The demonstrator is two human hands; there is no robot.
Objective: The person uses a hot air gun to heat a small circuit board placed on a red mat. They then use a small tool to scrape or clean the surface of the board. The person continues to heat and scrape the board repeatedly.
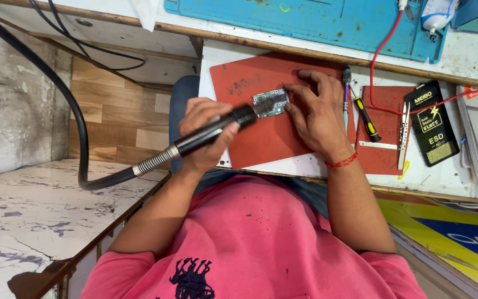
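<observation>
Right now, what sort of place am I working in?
Most likely a small electronics repair bench. The left hand holds a hot-air wand on a hose over a small circuit board, which the right hand steadies on a red mat. A screwdriver and tweezers lie alongside.

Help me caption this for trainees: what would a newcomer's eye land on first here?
Probably the black hot-air wand in the left hand, its nozzle aimed at a small green circuit board. The board lies on a red mat mid-bench, with the right hand pressing beside it. Right of that hand lie a yellow-handled screwdriver and tweezers.
</observation>
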